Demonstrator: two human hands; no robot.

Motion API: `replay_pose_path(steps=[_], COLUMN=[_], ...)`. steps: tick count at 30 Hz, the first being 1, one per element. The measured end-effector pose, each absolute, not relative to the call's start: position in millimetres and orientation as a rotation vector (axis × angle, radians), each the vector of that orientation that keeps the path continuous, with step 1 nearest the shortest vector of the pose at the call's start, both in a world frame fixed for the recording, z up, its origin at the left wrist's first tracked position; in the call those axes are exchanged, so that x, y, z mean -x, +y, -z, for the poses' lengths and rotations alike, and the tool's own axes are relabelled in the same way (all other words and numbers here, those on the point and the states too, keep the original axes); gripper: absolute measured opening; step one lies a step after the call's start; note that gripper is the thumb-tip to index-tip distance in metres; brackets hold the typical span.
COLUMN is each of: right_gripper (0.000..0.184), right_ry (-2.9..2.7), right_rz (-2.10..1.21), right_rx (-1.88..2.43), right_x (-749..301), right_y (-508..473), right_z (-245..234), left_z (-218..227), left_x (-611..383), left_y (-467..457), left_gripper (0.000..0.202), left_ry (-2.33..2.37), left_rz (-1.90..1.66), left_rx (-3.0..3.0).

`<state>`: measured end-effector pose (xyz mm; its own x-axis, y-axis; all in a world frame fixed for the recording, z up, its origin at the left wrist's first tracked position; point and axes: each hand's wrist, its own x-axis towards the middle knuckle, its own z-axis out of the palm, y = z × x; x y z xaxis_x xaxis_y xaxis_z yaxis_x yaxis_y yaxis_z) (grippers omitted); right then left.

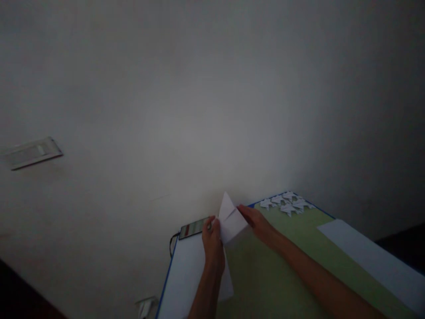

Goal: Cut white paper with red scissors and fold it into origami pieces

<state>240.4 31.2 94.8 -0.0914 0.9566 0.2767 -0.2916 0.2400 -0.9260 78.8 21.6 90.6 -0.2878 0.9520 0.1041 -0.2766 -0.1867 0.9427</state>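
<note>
A folded white paper [230, 221] with a pointed top stands above a green table [285, 266]. My left hand [212, 241] grips its left edge with fingers closed. On the right, the fingers of my right hand [257, 221] pinch the other side of the paper. Both forearms reach up from the lower edge of the view. The room is dim.
Several small folded white paper shapes [287, 204] lie at the table's far corner. A phone [194, 227] lies near the left hand, on white sheets [186, 279]. Another white sheet [368, 257] lies at the right. A wall with a switch plate [31, 153] fills the background.
</note>
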Motion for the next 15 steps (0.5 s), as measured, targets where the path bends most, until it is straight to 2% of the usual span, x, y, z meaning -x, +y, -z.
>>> replay_pose_path(steps=[3, 5, 15], right_gripper=[0.039, 0.034, 0.040], right_ry=[-1.198, -1.200, -1.356], right_rz=[-1.208, -1.194, -1.229], right_rx=[0.822, 0.861, 0.890], right_x=[-244.9, -248.1, -224.3], right_y=[37.8, 42.8, 37.4], right_z=[-73.4, -61.5, -47.1], left_z=[-62.2, -50.7, -51.3], left_x=[-77.1, -74.9, -56.0], left_y=[22.2, 24.7, 27.4], left_gripper=[0.070, 0.070, 0.043], left_ry=[1.076, 1.059, 1.111], left_rz=[-1.479, -1.424, -1.482], left_rx=[-0.956, -1.010, -1.347])
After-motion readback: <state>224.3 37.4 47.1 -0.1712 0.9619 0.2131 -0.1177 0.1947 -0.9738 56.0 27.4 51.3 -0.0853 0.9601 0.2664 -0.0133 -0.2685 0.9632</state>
